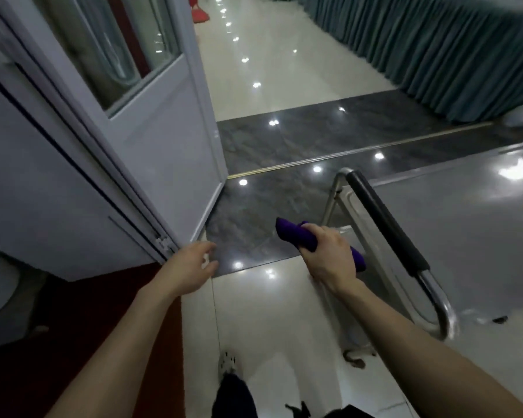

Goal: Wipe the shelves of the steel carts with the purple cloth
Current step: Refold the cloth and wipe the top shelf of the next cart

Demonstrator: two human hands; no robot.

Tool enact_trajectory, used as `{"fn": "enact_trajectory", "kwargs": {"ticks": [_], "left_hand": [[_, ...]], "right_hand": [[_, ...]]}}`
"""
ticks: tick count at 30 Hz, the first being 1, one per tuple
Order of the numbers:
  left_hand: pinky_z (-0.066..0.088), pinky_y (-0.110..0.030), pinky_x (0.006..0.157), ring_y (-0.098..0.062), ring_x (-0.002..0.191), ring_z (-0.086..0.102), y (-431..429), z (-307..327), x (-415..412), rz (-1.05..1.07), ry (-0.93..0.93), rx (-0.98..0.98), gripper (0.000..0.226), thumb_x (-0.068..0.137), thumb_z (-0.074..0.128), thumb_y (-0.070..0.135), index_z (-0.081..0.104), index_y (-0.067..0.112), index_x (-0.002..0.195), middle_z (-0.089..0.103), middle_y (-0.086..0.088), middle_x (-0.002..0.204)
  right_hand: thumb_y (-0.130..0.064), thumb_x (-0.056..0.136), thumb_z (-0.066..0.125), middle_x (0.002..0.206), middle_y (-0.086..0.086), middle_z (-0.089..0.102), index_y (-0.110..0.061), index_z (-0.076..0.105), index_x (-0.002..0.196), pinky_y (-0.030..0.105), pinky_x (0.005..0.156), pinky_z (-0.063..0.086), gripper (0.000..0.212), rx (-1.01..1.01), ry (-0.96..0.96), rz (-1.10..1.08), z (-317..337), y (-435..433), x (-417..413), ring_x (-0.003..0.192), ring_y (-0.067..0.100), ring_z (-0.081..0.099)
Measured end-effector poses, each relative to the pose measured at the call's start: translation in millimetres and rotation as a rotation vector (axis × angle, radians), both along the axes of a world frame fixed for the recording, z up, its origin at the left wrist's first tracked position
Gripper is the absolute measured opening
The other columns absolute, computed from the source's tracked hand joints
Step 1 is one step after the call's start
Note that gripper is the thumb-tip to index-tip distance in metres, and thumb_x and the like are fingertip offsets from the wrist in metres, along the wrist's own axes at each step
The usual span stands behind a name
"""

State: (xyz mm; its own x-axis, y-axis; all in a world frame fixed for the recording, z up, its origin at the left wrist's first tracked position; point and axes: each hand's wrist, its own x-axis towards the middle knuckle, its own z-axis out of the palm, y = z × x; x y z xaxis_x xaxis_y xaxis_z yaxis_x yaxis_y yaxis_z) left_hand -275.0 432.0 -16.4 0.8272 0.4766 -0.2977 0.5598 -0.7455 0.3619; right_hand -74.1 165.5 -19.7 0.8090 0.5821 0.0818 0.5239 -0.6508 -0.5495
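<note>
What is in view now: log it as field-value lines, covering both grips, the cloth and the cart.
left grip: empty, fingers relaxed, near the white door's lower corner
right grip: curled round the purple cloth
purple cloth: bunched, held left of the cart handle
steel cart: at right, black-padded handle, shiny top shelf
wiping: cloth not on the top shelf

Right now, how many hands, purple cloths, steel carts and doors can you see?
Hands: 2, the left hand and the right hand
Purple cloth: 1
Steel cart: 1
Door: 1
Total: 5
</note>
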Motion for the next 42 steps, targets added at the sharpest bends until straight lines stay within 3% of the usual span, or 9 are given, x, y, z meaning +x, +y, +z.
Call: {"fn": "enact_trajectory", "kwargs": {"ticks": [3, 6, 10, 21, 24, 32, 36, 42], "left_hand": [[0.051, -0.035, 0.105, -0.023, 0.124, 0.064, 61.6, 8.6, 67.8, -0.153, 0.029, -0.004, 0.049, 0.106, 0.066, 0.036, 0.059, 0.021, 0.152, 0.065, -0.004, 0.143], [0.054, -0.04, 0.104, -0.027, 0.117, 0.067, 103.9, 19.4, 138.1, -0.275, 0.033, -0.012, 0.049, 0.105, 0.068, 0.033, 0.061, 0.018, 0.15, 0.067, -0.009, 0.136], [0.057, -0.041, 0.1, -0.025, 0.107, 0.072, 147.7, 26.3, 235.4, -0.38, -0.005, -0.024, 0.044, 0.104, 0.068, 0.034, 0.065, 0.019, 0.145, 0.07, -0.008, 0.131], [0.056, -0.04, 0.101, -0.026, 0.117, 0.071, 268.7, 43.6, 490.1, -0.553, 0.046, 0.051, 0.04, 0.105, 0.067, 0.031, 0.068, 0.019, 0.142, 0.073, -0.005, 0.133], [0.055, -0.037, 0.099, -0.025, 0.11, 0.072, 282.0, 53.7, 564.2, -0.603, 0.023, 0.041, 0.038, 0.103, 0.068, 0.03, 0.07, 0.019, 0.139, 0.074, -0.004, 0.132], [0.054, -0.035, 0.099, -0.028, 0.115, 0.073, 237.5, 33.7, 779.6, -0.991, 0.08, 0.037, 0.039, 0.104, 0.07, 0.028, 0.069, 0.016, 0.141, 0.077, -0.009, 0.127], [0.05, -0.03, 0.093, -0.026, 0.113, 0.073, 177.3, 28.8, 873.7, -1.265, 0.082, 0.012, 0.037, 0.104, 0.071, 0.028, 0.071, 0.015, 0.139, 0.077, -0.009, 0.126], [0.056, -0.037, 0.102, -0.021, 0.113, 0.074, 52.2, 21.1, 949.8, -1.645, 0.144, -0.048, 0.031, 0.107, 0.068, 0.032, 0.072, 0.018, 0.134, 0.079, -0.004, 0.123]], "right_hand": [[-0.029, 0.097, 0.078, 0.106, -0.004, 0.072, -0.029, 0.069, 0.136, 0.048, 0.101, 0.053, 0.04, 0.017, 0.028, -0.105, 9.9, 39.4, 22.0, 0.1, 0.016, 0.064], [-0.029, 0.097, 0.078, 0.106, -0.004, 0.072, -0.029, 0.069, 0.136, 0.048, 0.102, 0.052, 0.04, 0.017, 0.017, -0.188, 17.6, 69.6, 47.6, 0.1, 0.016, 0.063], [-0.031, 0.096, 0.078, 0.106, -0.003, 0.072, -0.031, 0.069, 0.136, 0.047, 0.101, 0.051, 0.041, 0.022, 0.022, -0.312, 17.6, 109.8, 91.8, 0.099, 0.017, 0.063], [-0.029, 0.094, 0.076, 0.111, 0.001, 0.075, -0.03, 0.071, 0.135, 0.047, 0.101, 0.05, 0.042, 0.098, 0.103, -0.43, -5.9, 261.8, 307.4, 0.107, 0.026, 0.067], [-0.03, 0.093, 0.076, 0.108, 0.0, 0.075, -0.031, 0.071, 0.135, 0.047, 0.099, 0.051, 0.042, 0.089, 0.092, -0.502, -6.2, 270.0, 357.7, 0.104, 0.026, 0.067], [-0.034, 0.094, 0.074, 0.107, -0.003, 0.075, -0.033, 0.069, 0.134, 0.045, 0.097, 0.053, 0.04, 0.063, 0.087, -0.9, -27.3, 234.9, 458.2, 0.102, 0.023, 0.068], [-0.031, 0.094, 0.076, 0.108, -0.001, 0.075, -0.03, 0.07, 0.133, 0.043, 0.094, 0.055, 0.04, 0.092, 0.091, -1.181, -29.1, 214.7, 477.1, 0.1, 0.023, 0.069], [-0.026, 0.092, 0.081, 0.108, 0.001, 0.077, -0.024, 0.073, 0.131, 0.045, 0.093, 0.057, 0.041, 0.154, 0.049, -1.578, -34.9, 195.4, 472.4, 0.099, 0.024, 0.07]]}}
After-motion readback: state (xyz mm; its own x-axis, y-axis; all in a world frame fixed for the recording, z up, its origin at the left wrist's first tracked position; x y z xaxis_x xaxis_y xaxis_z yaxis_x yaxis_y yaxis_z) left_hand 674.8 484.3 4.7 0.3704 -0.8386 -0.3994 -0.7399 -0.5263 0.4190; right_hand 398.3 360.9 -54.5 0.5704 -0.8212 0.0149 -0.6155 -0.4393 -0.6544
